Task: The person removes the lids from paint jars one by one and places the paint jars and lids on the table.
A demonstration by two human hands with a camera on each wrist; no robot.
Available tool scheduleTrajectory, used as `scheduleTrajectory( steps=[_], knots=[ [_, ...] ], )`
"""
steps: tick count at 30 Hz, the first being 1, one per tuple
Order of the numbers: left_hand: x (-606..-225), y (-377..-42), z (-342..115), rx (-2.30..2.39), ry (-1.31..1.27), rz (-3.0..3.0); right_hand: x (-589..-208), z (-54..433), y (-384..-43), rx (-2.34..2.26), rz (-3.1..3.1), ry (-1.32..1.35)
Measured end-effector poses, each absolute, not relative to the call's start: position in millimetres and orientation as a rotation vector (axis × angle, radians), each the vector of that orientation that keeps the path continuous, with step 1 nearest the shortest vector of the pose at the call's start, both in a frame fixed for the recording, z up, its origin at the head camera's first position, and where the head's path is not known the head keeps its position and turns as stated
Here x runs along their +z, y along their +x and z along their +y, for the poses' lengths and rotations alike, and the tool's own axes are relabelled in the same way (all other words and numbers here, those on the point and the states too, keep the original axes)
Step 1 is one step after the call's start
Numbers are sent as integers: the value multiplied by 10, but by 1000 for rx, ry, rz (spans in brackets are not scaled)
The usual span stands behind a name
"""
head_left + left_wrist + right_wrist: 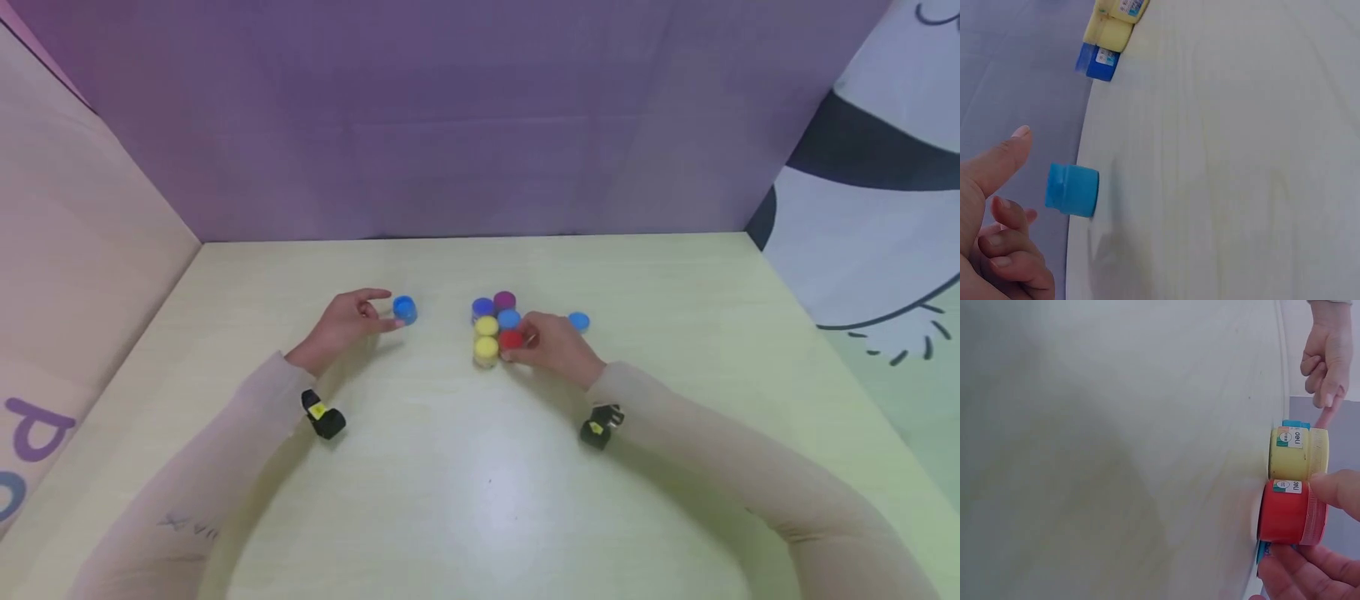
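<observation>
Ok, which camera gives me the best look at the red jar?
The right wrist view: the red jar looks largest there, with its side, label and ribbed lid edge visible. The head view shows mainly its small red top, held by the right hand; the left wrist view doesn't show it.

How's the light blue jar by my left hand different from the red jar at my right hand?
The light blue jar is uncapped, while the red jar has its lid on. The light blue jar stands apart from the other jars; the red jar stands beside a yellow jar. The right hand grips the red jar, while the left hand is just beside the light blue jar. Both are round and upright.
</observation>
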State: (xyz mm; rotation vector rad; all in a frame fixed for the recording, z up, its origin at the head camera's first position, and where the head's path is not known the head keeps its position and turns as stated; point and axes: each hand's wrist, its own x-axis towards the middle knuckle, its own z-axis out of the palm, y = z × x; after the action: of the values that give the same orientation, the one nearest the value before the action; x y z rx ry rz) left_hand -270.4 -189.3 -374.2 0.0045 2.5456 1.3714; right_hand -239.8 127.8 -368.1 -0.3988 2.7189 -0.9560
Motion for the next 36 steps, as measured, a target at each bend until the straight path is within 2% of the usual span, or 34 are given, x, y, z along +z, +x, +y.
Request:
scheduleTrajectory(
  steps=[10,22,29,36],
  knots=[
    [-3608,-2530,-1725,1462,152,2539,-3680,1327,-2343,-984,2725,-422],
    [-3549,-2308,-1372,1340,491,2523,-3634,1356,-2196,-963,2692,-457],
    [-3590,-2197,-1198,1274,554,2394,-3645,1321,-2123,-913,2654,-423],
    [-3674,-2160,-1066,1205,588,2346,-3623,1294,-1992,-918,2641,-570]
  ],
)
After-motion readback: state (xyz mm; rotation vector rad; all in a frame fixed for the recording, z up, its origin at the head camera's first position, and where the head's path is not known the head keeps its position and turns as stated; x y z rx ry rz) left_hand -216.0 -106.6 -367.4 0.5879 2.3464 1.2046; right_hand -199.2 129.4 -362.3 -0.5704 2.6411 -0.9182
